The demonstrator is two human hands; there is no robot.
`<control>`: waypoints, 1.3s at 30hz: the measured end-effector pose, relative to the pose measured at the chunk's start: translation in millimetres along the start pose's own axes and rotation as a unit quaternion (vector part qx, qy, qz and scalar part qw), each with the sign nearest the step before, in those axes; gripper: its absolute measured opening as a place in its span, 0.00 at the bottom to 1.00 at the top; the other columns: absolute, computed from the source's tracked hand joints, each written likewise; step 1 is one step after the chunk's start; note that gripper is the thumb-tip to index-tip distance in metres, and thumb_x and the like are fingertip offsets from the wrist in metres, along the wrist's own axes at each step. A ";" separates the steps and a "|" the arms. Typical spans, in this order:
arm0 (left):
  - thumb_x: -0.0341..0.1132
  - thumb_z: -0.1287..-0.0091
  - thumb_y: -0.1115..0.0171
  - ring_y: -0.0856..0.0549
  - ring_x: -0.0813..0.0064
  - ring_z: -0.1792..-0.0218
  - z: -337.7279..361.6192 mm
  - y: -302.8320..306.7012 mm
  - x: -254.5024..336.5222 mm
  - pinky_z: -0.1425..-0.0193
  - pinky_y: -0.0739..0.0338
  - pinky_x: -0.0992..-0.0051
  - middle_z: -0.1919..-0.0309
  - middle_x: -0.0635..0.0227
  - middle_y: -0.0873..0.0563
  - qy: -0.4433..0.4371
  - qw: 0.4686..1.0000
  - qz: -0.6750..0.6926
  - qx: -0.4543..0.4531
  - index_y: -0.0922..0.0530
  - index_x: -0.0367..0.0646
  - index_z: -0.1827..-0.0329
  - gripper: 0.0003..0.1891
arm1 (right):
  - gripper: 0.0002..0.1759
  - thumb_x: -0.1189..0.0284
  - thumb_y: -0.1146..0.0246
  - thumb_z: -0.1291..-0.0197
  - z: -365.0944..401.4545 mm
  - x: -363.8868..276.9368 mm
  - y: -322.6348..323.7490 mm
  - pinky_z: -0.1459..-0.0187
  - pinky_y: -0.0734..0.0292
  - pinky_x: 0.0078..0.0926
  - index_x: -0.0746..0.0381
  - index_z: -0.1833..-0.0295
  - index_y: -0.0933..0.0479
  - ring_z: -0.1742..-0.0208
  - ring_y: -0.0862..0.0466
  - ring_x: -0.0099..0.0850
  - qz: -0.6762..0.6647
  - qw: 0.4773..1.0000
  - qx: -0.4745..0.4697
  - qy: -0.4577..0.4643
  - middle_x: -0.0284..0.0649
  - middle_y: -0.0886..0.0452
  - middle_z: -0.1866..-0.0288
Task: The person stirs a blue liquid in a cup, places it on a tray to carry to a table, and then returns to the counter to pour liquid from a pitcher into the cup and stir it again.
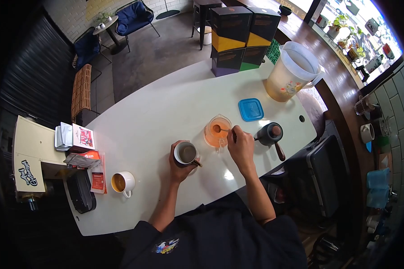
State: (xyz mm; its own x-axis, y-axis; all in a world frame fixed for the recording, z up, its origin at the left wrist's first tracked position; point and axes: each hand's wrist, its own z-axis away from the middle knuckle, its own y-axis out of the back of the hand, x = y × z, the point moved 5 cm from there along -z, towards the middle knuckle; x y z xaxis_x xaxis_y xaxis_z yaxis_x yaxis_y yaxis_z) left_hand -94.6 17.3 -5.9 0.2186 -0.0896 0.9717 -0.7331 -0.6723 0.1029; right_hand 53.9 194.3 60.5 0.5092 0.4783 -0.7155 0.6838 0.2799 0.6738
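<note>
At the near-middle of the white counter (166,107), so: the right hand (241,145) has its fingertips pinched shut around the handle of a small spoon (221,130), and the bowl of that spoon is down inside a glass cup (220,122) of orange liquid. The glass stands on the counter just left of the knuckles.

The left hand (178,167) is wrapped closed around a dark cup (186,153), fingers curled round the side, cup upright on the surface just left of the glass and close to it but not touching as far as I can see. Something greyish-brown is inside it, can't tell what.

Going outward: just right of the spoon hand sits a small dark pot (269,133) with a wooden handle pointing near-right. Beyond the glass lies a blue lid (250,109), flat on the counter. Further off and to the right there's a big clear pitcher (292,74) holding pale liquid, and a stack of black boxes (240,38) at the far edge. Well off to the left, a white mug (123,181) is full of something brown, with some packets (83,143) past it.

Progress-wise, my read: the glass is poured and the spoon is in it, so mixing looks underway. The white mug looks done. The dark cup looks only part filled, and the pot isn't being touched.
</note>
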 end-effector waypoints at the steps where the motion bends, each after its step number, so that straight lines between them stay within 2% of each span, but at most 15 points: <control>1: 0.34 0.57 0.14 0.19 0.76 0.50 -1.1 -1.3 1.4 0.43 0.22 0.71 0.47 0.68 0.21 -0.007 1.000 -0.007 -0.006 0.29 0.42 0.40 0.40 | 0.10 0.73 0.38 0.35 -1.0 -2.9 5.2 0.72 0.28 0.39 0.70 0.67 0.24 0.77 0.20 0.46 0.007 0.998 0.048 0.044 0.50 0.22 0.78; 2: 0.34 0.57 0.14 0.19 0.76 0.50 -1.9 -1.9 -0.3 0.43 0.22 0.71 0.47 0.68 0.21 -0.006 1.000 -0.006 -0.006 0.29 0.42 0.40 0.40 | 0.10 0.75 0.38 0.35 -1.1 -7.3 11.5 0.73 0.30 0.36 0.71 0.67 0.25 0.78 0.21 0.43 0.015 0.991 0.096 0.089 0.51 0.23 0.77; 6: 0.35 0.58 0.13 0.20 0.78 0.52 -6.4 -2.3 -6.7 0.45 0.22 0.73 0.49 0.70 0.21 -0.013 1.000 0.010 -0.020 0.29 0.42 0.41 0.40 | 0.05 0.78 0.40 0.35 -3.2 -8.5 31.1 0.72 0.29 0.41 0.69 0.64 0.25 0.75 0.20 0.48 -0.045 0.992 0.075 0.094 0.50 0.20 0.71; 12: 0.35 0.58 0.13 0.20 0.79 0.52 -11.2 -2.8 -7.4 0.46 0.22 0.74 0.50 0.70 0.21 -0.013 0.998 0.040 -0.041 0.28 0.43 0.42 0.40 | 0.02 0.85 0.39 0.36 5.5 -7.7 50.8 0.73 0.26 0.22 0.73 0.62 0.22 0.77 0.18 0.27 -0.131 0.976 0.100 0.146 0.42 0.21 0.76; 16: 0.35 0.59 0.13 0.19 0.79 0.52 -11.8 -3.0 -0.9 0.45 0.22 0.74 0.50 0.70 0.21 0.018 0.999 0.008 -0.049 0.28 0.42 0.41 0.41 | 0.03 0.85 0.40 0.35 13.1 -1.7 53.7 0.73 0.26 0.21 0.73 0.62 0.21 0.77 0.18 0.25 -0.162 0.971 0.097 0.146 0.40 0.21 0.76; 19: 0.34 0.59 0.13 0.20 0.79 0.52 -11.7 -3.0 -1.6 0.46 0.22 0.74 0.51 0.71 0.21 0.026 0.998 0.010 -0.053 0.28 0.42 0.41 0.41 | 0.02 0.85 0.39 0.37 16.9 0.4 57.0 0.72 0.24 0.24 0.71 0.61 0.21 0.75 0.16 0.30 -0.178 0.971 0.087 0.131 0.43 0.20 0.74; 22: 0.34 0.59 0.12 0.20 0.79 0.52 -12.1 -3.7 1.3 0.46 0.22 0.75 0.52 0.71 0.21 0.027 0.998 0.004 -0.057 0.28 0.42 0.41 0.41 | 0.05 0.84 0.41 0.33 18.5 4.9 56.0 0.71 0.24 0.19 0.74 0.62 0.22 0.76 0.18 0.24 -0.160 0.972 0.087 0.152 0.39 0.20 0.75; 24: 0.34 0.59 0.13 0.20 0.80 0.53 -11.3 -4.1 -3.3 0.46 0.22 0.75 0.52 0.71 0.21 0.024 0.998 0.015 -0.054 0.28 0.42 0.42 0.40 | 0.06 0.83 0.42 0.31 19.8 16.8 55.4 0.70 0.23 0.19 0.74 0.61 0.22 0.75 0.18 0.24 -0.272 0.954 0.091 0.091 0.39 0.19 0.74; 25: 0.34 0.58 0.13 0.20 0.80 0.53 -11.5 -4.0 -4.5 0.47 0.22 0.75 0.52 0.71 0.21 0.018 0.998 0.025 -0.055 0.28 0.42 0.42 0.40 | 0.07 0.81 0.43 0.29 19.3 22.4 53.7 0.70 0.22 0.18 0.74 0.61 0.23 0.74 0.18 0.24 -0.275 0.957 0.063 0.063 0.40 0.18 0.72; 29: 0.33 0.58 0.14 0.20 0.79 0.53 -11.4 -4.2 -4.8 0.46 0.22 0.74 0.52 0.71 0.20 0.022 0.998 0.031 -0.052 0.27 0.42 0.43 0.38 | 0.09 0.79 0.43 0.28 19.0 32.8 53.4 0.72 0.21 0.21 0.73 0.62 0.23 0.76 0.17 0.27 -0.362 0.929 0.077 0.001 0.42 0.19 0.73; 31: 0.32 0.57 0.15 0.20 0.78 0.52 -11.4 -4.4 -2.7 0.45 0.23 0.73 0.52 0.71 0.20 0.018 0.998 0.029 -0.048 0.27 0.42 0.42 0.37 | 0.10 0.76 0.44 0.27 17.7 45.7 55.6 0.72 0.20 0.23 0.71 0.61 0.25 0.76 0.18 0.28 -0.451 0.886 0.093 -0.058 0.43 0.19 0.72; 32: 0.32 0.57 0.15 0.20 0.78 0.52 -10.8 -4.3 -2.0 0.45 0.23 0.73 0.52 0.71 0.20 0.018 0.998 0.029 -0.048 0.27 0.42 0.42 0.37 | 0.10 0.76 0.44 0.27 16.8 50.1 57.0 0.72 0.20 0.23 0.71 0.61 0.25 0.76 0.18 0.28 -0.451 0.886 0.094 -0.057 0.43 0.19 0.72; 35: 0.31 0.57 0.15 0.19 0.78 0.52 -10.7 -4.9 -1.2 0.44 0.23 0.73 0.51 0.70 0.20 0.012 0.998 0.039 -0.045 0.27 0.42 0.42 0.37 | 0.09 0.73 0.43 0.26 14.3 67.5 56.3 0.70 0.20 0.26 0.68 0.59 0.25 0.73 0.17 0.29 -0.540 0.835 0.058 -0.093 0.42 0.19 0.69; 37: 0.31 0.55 0.14 0.18 0.80 0.58 -11.1 -4.7 1.3 0.49 0.21 0.76 0.57 0.72 0.18 -0.026 0.998 0.028 -0.039 0.28 0.41 0.42 0.37 | 0.09 0.73 0.43 0.26 10.5 74.7 62.8 0.69 0.20 0.26 0.68 0.58 0.25 0.72 0.17 0.30 -0.552 0.826 0.063 -0.096 0.42 0.19 0.69; 39: 0.31 0.55 0.14 0.18 0.81 0.58 -11.4 -5.1 2.2 0.49 0.21 0.76 0.57 0.72 0.18 -0.027 0.999 0.019 -0.035 0.28 0.41 0.42 0.37 | 0.08 0.72 0.44 0.25 3.4 77.9 73.5 0.71 0.22 0.22 0.67 0.54 0.25 0.74 0.18 0.27 -0.543 0.829 0.080 -0.104 0.42 0.18 0.66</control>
State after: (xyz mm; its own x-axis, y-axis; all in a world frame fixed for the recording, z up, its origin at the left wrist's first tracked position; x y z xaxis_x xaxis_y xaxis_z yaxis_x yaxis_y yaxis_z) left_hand -97.7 28.8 -1.9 0.2235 -0.1542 0.9624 -0.7843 -0.6148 0.0836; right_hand 145.5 249.3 53.6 -0.3854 -0.1421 -0.9118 0.8504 0.3288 -0.4107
